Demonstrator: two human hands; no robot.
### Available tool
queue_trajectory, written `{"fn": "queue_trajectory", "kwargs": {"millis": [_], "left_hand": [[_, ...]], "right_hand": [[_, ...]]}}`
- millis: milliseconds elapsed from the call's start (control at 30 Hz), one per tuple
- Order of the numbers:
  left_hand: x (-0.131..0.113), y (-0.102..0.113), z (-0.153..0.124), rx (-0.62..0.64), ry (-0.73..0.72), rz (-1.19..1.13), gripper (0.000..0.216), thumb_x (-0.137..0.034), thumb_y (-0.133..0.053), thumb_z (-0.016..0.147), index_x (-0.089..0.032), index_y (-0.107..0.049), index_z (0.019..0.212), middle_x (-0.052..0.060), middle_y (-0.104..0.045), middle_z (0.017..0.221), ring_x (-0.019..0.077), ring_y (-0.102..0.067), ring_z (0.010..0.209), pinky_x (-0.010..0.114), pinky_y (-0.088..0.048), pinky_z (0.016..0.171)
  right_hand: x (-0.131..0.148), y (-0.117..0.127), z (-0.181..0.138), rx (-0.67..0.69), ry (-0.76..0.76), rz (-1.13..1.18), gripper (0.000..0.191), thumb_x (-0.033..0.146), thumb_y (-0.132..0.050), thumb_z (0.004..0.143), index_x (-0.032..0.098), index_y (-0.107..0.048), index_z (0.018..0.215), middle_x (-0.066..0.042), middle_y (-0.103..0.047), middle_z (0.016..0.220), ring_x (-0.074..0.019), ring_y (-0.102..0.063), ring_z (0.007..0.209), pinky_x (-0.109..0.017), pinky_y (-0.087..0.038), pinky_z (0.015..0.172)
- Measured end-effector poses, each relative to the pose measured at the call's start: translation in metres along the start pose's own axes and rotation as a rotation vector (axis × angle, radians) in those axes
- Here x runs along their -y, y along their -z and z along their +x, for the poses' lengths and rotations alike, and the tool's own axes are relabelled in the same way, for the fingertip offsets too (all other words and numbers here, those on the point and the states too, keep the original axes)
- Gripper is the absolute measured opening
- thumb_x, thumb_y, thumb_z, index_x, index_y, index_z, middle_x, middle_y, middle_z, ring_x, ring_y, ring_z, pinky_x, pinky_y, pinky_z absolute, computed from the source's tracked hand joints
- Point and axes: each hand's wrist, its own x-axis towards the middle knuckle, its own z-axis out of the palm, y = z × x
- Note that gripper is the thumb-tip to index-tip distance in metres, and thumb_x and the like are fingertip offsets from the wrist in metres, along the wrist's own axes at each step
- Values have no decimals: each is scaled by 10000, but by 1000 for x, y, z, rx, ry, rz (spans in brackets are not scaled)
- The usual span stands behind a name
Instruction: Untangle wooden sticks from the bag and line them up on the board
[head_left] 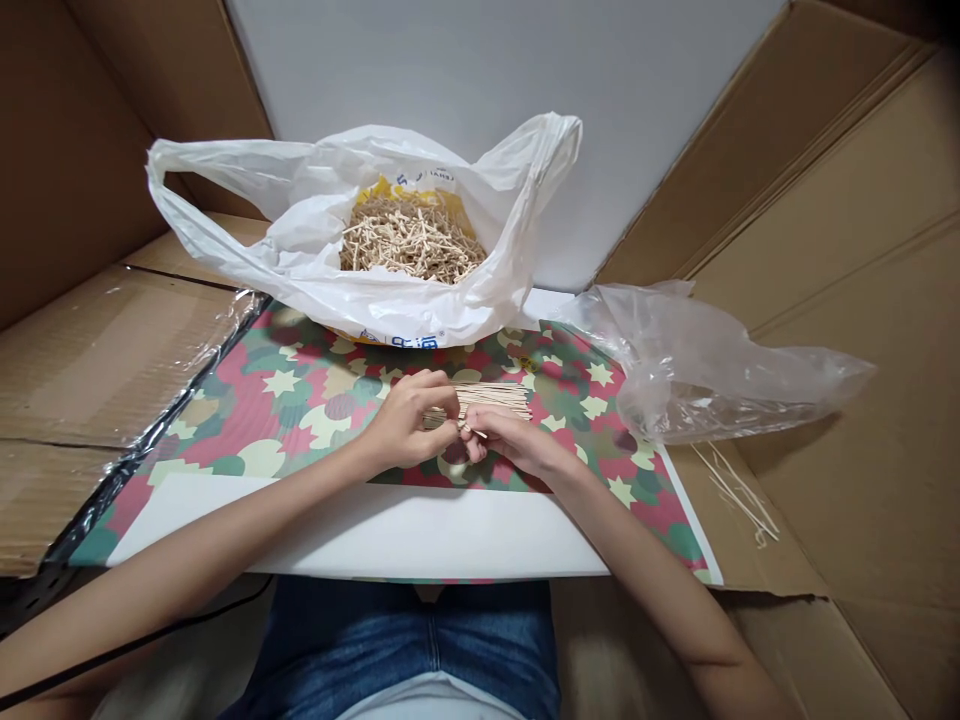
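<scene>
My left hand [417, 418] and my right hand [504, 438] meet over the middle of the patterned sheet. Their fingertips pinch together on a small pale knotted strip [465, 428], mostly covered by the fingers. Just behind the hands lies a row of thin, straight, pale sticks [495, 398], side by side; my left hand hides its left end. Further back stands a white plastic bag [247, 240], its mouth wide, holding a heap of small knotted pale pieces [412, 238].
A camouflage-patterned sheet [592, 408] covers the table, with a white strip [360, 530] along the front. At right lie a clear plastic bag [705, 360] and a few loose strips [739, 495]. Cardboard walls [840, 240] rise at both sides.
</scene>
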Motion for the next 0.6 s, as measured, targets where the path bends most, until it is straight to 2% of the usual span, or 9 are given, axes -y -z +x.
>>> {"fn": "queue_trajectory", "kwargs": {"millis": [67,133,200,267,333,433,500,600], "left_hand": [[1,-2,0,-28,87,-122,91,-153,-496,698,-141,-542,620,-5,-488,676,116,-453,664,236,-331,621],[2,-4,0,-61,182,-219,97,-134,-490,690,-139,-535,603,-18,-470,659,102,-449,640,220,-333,606],[3,-4,1,-85,261,-304,102,-137,-487,688,-139,-538,600,-24,-467,653,96,-445,627,211,-331,588],[2,-5,2,-84,314,-384,97,-153,-495,685,-138,-548,605,-23,-481,654,99,-454,636,207,-338,590],[-1,-5,3,-65,359,-474,93,-169,-507,675,-134,-552,602,-19,-491,649,102,-467,638,208,-354,595],[-6,-5,4,-38,421,-628,102,-208,-535,658,-128,-547,595,-14,-491,636,104,-473,619,213,-376,587],[-9,-5,5,-23,466,-730,121,-236,-554,648,-127,-544,597,-15,-489,625,102,-466,598,214,-378,569],[-10,-4,4,-21,541,-821,106,-221,-531,647,-129,-542,597,-19,-491,605,97,-458,583,210,-368,558]], "right_hand": [[4,0,-2,-32,13,-86,266,303,-343,880,186,-501,701,0,-522,634,-123,-489,587,-265,-430,592],[7,0,-5,-202,101,-279,259,345,-314,892,197,-491,774,-14,-538,734,-136,-514,643,-286,-445,631],[8,-2,-6,-438,255,-592,189,362,-371,873,205,-476,869,-31,-539,842,-159,-524,742,-316,-441,702],[6,-7,-5,-564,399,-949,171,339,-465,825,197,-468,921,-57,-540,900,-193,-505,825,-352,-419,757],[2,-13,-3,-564,481,-1234,163,278,-498,791,181,-475,920,-80,-549,908,-219,-482,843,-370,-406,749],[-5,-21,2,-574,556,-1447,92,178,-478,760,167,-489,851,-91,-562,863,-226,-471,807,-352,-397,688],[-9,-23,4,-602,608,-1478,50,151,-462,751,169,-486,791,-76,-557,779,-216,-470,756,-335,-388,651],[-11,-22,5,-629,640,-1392,54,144,-440,774,180,-472,748,-50,-543,699,-193,-472,697,-312,-385,630]]}}
